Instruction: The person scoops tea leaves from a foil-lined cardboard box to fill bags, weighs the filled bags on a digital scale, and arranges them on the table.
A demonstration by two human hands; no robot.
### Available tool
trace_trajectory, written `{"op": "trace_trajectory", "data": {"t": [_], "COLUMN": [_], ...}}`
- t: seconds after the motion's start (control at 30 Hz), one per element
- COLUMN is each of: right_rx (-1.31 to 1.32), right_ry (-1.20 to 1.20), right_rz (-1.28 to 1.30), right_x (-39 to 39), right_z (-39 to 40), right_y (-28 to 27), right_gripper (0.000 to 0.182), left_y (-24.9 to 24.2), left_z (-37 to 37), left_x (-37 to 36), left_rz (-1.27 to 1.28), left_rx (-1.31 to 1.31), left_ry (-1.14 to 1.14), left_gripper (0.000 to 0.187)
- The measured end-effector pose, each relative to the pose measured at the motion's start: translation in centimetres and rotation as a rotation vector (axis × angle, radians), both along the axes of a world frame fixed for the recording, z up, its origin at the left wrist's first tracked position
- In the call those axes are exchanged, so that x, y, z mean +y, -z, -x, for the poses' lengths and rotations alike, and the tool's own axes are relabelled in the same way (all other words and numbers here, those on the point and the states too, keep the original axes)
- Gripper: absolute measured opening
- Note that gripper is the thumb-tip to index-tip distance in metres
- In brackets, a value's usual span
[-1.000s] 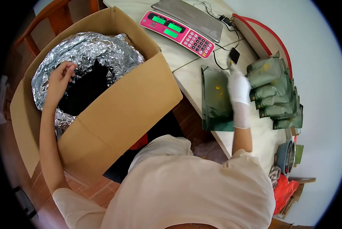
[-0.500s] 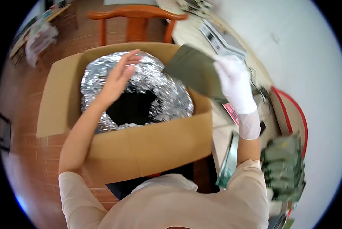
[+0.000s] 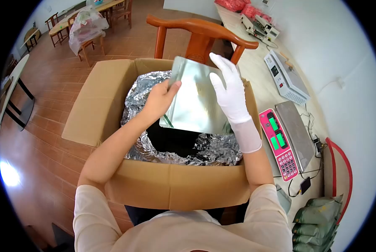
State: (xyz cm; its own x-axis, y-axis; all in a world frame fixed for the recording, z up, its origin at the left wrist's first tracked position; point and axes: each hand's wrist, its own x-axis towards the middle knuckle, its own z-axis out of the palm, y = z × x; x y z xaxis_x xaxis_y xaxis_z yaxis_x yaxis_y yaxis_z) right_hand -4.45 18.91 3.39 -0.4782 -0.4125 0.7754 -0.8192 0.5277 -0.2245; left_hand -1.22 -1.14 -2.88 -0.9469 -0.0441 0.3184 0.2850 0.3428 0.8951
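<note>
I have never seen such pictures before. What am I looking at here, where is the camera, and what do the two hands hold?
The camera sits on a person's head and looks down, so the picture is round and bent. There is no machine, only two hands. The bare left hand and the gloved right hand together hold a flat silver pouch over a cardboard box lined with foil. On the table at the right lie a pink scale and stacked green packets. A wooden chair stands behind the box.
</note>
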Motion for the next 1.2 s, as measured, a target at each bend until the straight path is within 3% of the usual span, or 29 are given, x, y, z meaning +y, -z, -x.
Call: {"op": "trace_trajectory", "data": {"t": [0.03,0.1,0.13,0.23,0.27,0.3,0.37,0.4,0.43,0.5,0.6,0.9,1.2], "right_rx": [-0.019,-1.124,-1.235,-1.414,-1.441,-1.446,-1.03,-0.909,-0.913,-0.461,-0.427,-0.434,-0.444], "right_ry": [0.005,-0.818,-0.93,-1.062,-1.05,-1.057,-0.414,-0.342,-0.347,-0.197,-0.127,-0.116,-0.054], "right_rz": [0.008,0.889,0.935,1.027,0.985,0.993,0.539,0.537,0.544,0.188,0.171,0.16,0.132], "right_x": [0.1,-0.1,0.1,0.4,0.3,0.3,-0.1,-0.7,-1.0,-1.4,-2.0,-1.8,-1.8], "right_z": [-0.4,-1.3,-1.5,-1.8,-1.4,-1.6,-2.5,-2.7,-2.8,-3.1,-3.6,-3.5,-3.5], "right_y": [0.5,0.7,0.8,1.3,1.7,2.1,2.6,3.5,4.1,4.8,5.3,5.2,5.4], "right_gripper": [0.041,0.053,0.068,0.071,0.062,0.062,0.044,0.029,0.029,0.031,0.032,0.038,0.038], "left_y": [0.3,0.0,-0.3,-0.1,0.0,0.1,0.0,-0.4,-0.7,-0.1,0.5,0.1,-0.3], "left_z": [0.2,0.2,0.0,0.5,0.5,0.5,0.3,-0.1,-0.3,-0.1,-0.2,-0.4,-0.6], "left_x": [0.2,0.1,0.4,0.5,0.4,0.4,0.6,0.9,0.9,1.0,1.2,0.9,1.1], "left_rz": [-0.043,-0.067,-0.057,-0.058,-0.1,-0.139,-0.213,-0.285,-0.358,-0.342,-0.513,-0.456,-0.451], "left_rx": [-0.007,0.041,0.103,0.179,0.183,0.188,0.176,0.124,0.073,0.063,-0.061,-0.095,-0.127], "left_ry": [-0.037,-0.031,-0.072,-0.097,-0.072,-0.049,-0.033,-0.014,0.007,-0.009,0.092,0.222,0.202], "left_gripper": [0.039,0.038,0.035,0.03,0.029,0.028,0.027,0.028,0.029,0.036,0.048,0.032,0.031]}}
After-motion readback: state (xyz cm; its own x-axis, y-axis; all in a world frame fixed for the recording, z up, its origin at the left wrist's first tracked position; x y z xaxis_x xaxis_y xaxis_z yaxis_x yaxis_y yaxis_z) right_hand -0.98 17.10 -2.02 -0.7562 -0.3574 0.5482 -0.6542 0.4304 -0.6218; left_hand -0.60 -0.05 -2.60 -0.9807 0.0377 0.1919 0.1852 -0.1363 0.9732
